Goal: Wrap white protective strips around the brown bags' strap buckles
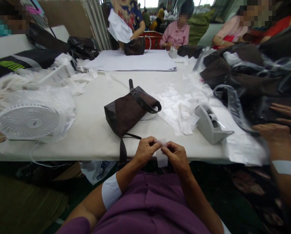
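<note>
**A thin pinch, close to the drop**

From the head camera we see the person's left hand (145, 152) and right hand (176, 157) held together just above the front edge of the desk (87, 143). The fingers (155, 145) of both hands are closed, pinching a small white slip (161, 159) that hangs below them; we cannot tell whether it is paper or film.

Just ahead of the fingers lies a brown suede handbag (124, 112) with a black buckled strap, and a loose strap end (122, 151) trails past the left wrist and over the desk edge. Ahead and to the right of the fingers sit a grey tape dispenser (210, 126) and scattered white scraps (176, 109). Farther right, a co-worker's hand (272, 133) rests on dark bags.

We judge the slip the likeliest trouble: it is so light that any slackened pinch could let it drop past the desk edge. A sideways move of the left wrist could snag the strap and drag the handbag. A careless reach right could knock the dispenser, and among the scraps a dropped slip would be hard to find.
</note>
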A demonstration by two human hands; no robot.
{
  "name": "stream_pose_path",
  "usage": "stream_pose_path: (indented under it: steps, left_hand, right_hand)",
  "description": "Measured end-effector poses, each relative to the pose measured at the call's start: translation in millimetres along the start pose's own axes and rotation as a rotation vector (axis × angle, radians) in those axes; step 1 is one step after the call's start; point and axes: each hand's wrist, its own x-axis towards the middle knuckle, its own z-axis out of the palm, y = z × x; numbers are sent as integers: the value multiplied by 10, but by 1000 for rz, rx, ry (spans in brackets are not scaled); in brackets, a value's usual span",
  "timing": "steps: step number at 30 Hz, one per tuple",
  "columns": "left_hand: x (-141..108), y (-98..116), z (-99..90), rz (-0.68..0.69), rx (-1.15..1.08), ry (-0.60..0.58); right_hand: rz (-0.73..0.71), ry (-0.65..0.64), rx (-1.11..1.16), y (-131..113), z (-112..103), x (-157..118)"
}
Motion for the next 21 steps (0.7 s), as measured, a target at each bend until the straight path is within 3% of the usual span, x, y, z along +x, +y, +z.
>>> stream_pose_path:
  steps: [6,8,10,12,15,18,21]
  left_hand:
    - [-3,-1,-22,-55,-20,14]
    - [-7,8,-42,-42,-7,11]
    - [-11,29,-65,-25,32,7]
    - [-16,65,-87,8,115,13]
    - [-24,125,-106,92,267,35]
    - [-30,145,-111,161,356,51]
    - [-25,111,-110,188,414,55]
  right_hand:
    - [8,-20,104,130,57,17]
    - [-52,13,166,123,67,17]
    - [-199,109,179,58,52,15]
    - [-401,182,83,-56,7,16]
    - [-620,108,-219,-254,-80,27]
    - [-687,11,-481,-374,-129,49]
    - [-696,-8,-613,-378,-130,79]
